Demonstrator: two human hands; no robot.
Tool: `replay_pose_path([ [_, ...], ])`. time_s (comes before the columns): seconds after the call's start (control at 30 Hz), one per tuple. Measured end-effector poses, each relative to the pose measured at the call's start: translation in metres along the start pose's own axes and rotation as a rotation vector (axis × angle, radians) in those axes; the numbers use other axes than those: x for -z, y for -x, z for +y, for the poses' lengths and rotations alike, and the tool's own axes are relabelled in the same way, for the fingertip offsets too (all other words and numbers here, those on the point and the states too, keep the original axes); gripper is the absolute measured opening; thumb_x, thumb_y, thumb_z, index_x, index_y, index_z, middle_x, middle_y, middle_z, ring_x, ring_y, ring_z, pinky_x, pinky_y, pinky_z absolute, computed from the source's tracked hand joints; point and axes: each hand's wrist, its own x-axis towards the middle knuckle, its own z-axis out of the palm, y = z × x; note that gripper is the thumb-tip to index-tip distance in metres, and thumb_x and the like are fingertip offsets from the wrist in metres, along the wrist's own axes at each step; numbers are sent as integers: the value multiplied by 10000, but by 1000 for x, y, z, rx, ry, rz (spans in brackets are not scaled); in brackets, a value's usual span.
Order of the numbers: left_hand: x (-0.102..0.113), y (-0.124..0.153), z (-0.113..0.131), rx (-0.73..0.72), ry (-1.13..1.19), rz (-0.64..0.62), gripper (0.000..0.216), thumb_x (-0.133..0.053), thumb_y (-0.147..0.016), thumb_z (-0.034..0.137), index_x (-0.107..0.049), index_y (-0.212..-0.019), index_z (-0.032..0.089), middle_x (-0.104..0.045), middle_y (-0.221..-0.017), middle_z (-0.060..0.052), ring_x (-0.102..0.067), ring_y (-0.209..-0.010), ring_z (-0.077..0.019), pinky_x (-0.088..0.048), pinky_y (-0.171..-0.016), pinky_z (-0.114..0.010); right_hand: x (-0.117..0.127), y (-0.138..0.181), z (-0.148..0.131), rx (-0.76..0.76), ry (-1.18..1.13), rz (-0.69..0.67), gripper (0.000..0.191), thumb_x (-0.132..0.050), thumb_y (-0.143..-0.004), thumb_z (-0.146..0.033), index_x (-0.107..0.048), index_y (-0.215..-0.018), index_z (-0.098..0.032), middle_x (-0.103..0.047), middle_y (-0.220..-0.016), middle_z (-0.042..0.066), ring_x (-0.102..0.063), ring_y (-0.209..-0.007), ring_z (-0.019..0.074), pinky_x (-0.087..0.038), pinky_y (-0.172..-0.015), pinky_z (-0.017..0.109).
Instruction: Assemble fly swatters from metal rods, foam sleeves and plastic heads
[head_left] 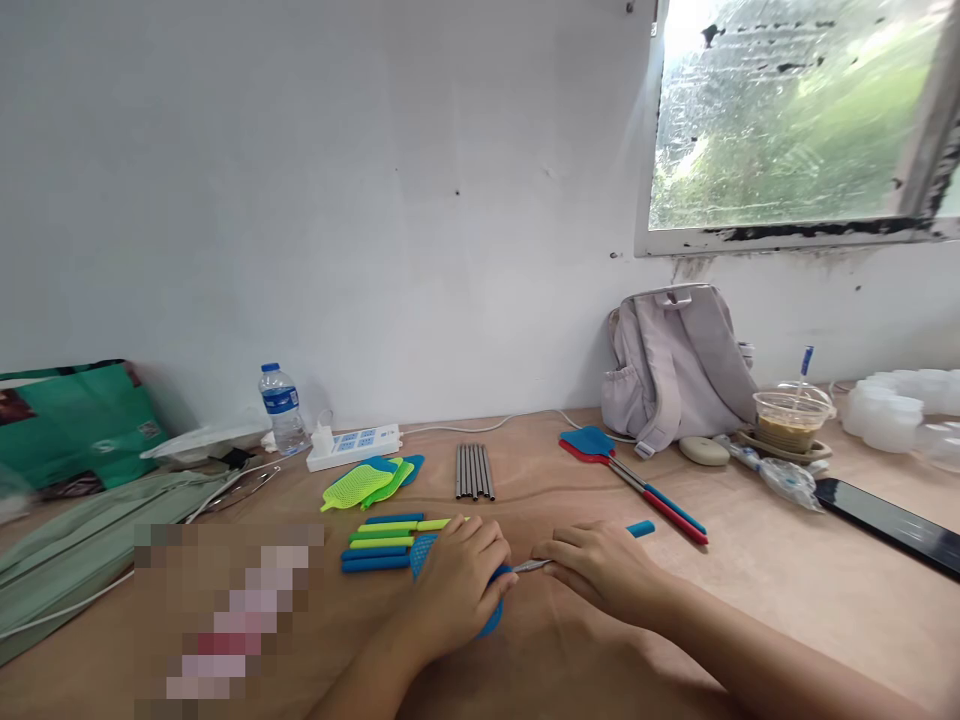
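Wooden table, white wall behind. L hand (457, 585) curled over blue swatter head (421, 552), gripping it, lower centre. R hand (600, 565) pinches thin metal rod (531, 566), tip at head's edge. Looks like rod-to-head fitting; needs straight push, head pinned.

The left hand (457, 580) and the right hand (600, 565) are bare, with slender fingers (480, 537). Back from the fingers, each wrist runs into an uncovered arm. The left forearm (375, 672) and the right forearm (750, 662) show bare as far as the picture's bottom edge. The nails are too small to make out.
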Motion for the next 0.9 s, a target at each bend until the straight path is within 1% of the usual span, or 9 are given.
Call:
replay_pose_path([
  [0.17, -2, -1, 3, -25, -90, 18, 156, -422, -846, 299, -501, -766, 191, -543, -861, -19, -432, -767, -175, -306, -703, -333, 0, 0, -5, -34, -24, -21, 258, -339, -913, -324, -558, -1041, -280, -631, -838, 1, -576, -697, 135, -309, -543, 226],
  [0.3, -4, -2, 4, -30, -129, 43, 145, -429, -844, 298, -500, -774, 193, -544, -857, -14, -430, -768, -176, -309, -698, -332, -1, -2, -7, -41, -40, -22, 268, -332, -915, -329, -558, -1051, -288, -639, -851, 0, -589, -722, 142, -327, -562, 227],
  [0.4, -7, -1, 3, -32, -158, 49, 154, -429, -843, 309, -501, -774, 192, -547, -860, -15, -430, -773, -180, -312, -690, -332, -3, -3, -7, -73, -40, -26, 280, -324, -916, -344, -573, -1032, -289, -645, -838, 1, -596, -705, 144, -336, -567, 225],
  [0.53, -12, -2, 2, -32, -189, 66, 151, -431, -840, 311, -506, -782, 193, -555, -871, -15, -435, -782, -184, -318, -702, -337, -6, -5, -10, -103, -42, -31, 295, -329, -909, -370, -591, -988, -259, -650, -829, 17, -600, -699, 157, -347, -572, 226],
  [0.63, -10, -2, -2, -48, -198, 78, 154, -428, -842, 311, -508, -780, 195, -560, -861, -14, -442, -787, -184, -322, -717, -341, -5, -6, -14, -123, -90, -40, 290, -341, -902, -362, -591, -971, -233, -647, -845, 31, -599, -743, 173, -371, -612, 234],
  [0.67, -8, -2, -4, -65, -195, 74, 158, -430, -841, 313, -509, -772, 195, -561, -852, -13, -446, -786, -182, -323, -724, -341, -5, -6, -15, -126, -119, -56, 275, -355, -894, -348, -584, -986, -226, -644, -861, 37, -597, -766, 179, -381, -631, 239],
  [0.73, -1, -1, -13, -108, -180, 63, 164, -446, -835, 320, -513, -755, 195, -562, -832, -13, -456, -791, -175, -326, -746, -340, -3, -7, -17, -107, -203, -110, 276, -378, -874, -296, -547, -1080, -223, -629, -937, 52, -589, -832, 191, -400, -683, 252],
  [0.83, 8, 4, -31, -144, -152, 74, 156, -473, -821, 322, -529, -748, 196, -564, -818, -10, -475, -814, -168, -338, -780, -335, -3, -6, -13, -65, -337, -182, 412, -364, -846, -199, -424, -1251, -240, -563, -1129, 69, -552, -966, 195, -404, -793, 276],
  [0.9, 11, 8, -43, -126, -149, 114, 148, -481, -815, 320, -545, -752, 203, -569, -828, -10, -488, -823, -166, -354, -793, -338, -4, -5, -6, -84, -391, -184, 448, -346, -839, -173, -392, -1278, -249, -517, -1199, 67, -522, -1028, 194, -397, -842, 288],
])
